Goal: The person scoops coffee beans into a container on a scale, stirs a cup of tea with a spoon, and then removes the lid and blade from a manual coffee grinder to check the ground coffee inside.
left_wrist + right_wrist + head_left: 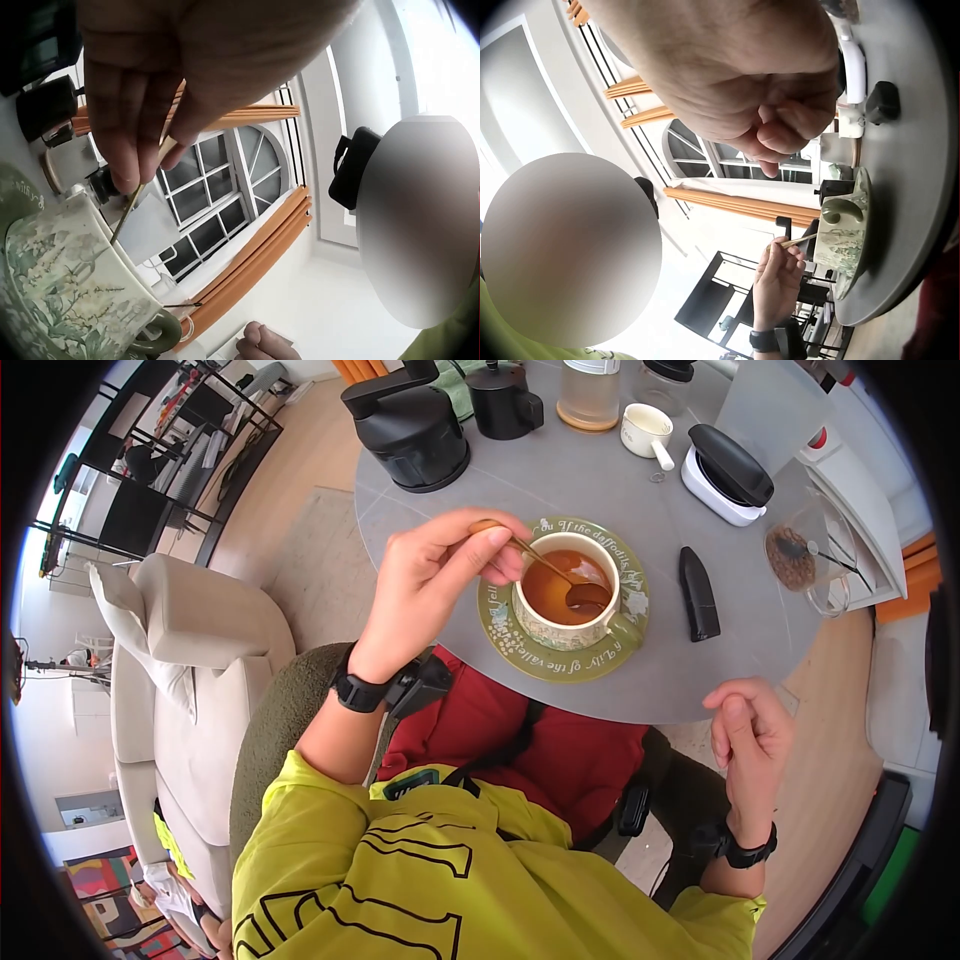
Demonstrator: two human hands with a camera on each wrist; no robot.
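Note:
My left hand point(435, 575) pinches the handle of a brass-coloured spoon point(537, 553) between thumb and fingers. The spoon slants into a cup point(552, 632) of amber-brown, tea-like liquid, its dark bowl at the liquid's right side. The flower-patterned cup has a green handle point(159, 334) and sits on a green saucer point(500, 645) with white lettering. Off the table's near right edge hangs my right hand point(752, 735), its fingers loosely curled around nothing. In the right wrist view the right hand point(757, 82) looms large, apart from the cup.
A black elongated object point(699, 595) lies right of the saucer on the round grey table point(420, 525). Behind stand a black kettle point(410, 440), a black pitcher point(500, 405), a small cream pot point(645, 430) and a white case with black lid point(725, 480). A glass vessel point(792, 555) stands far right.

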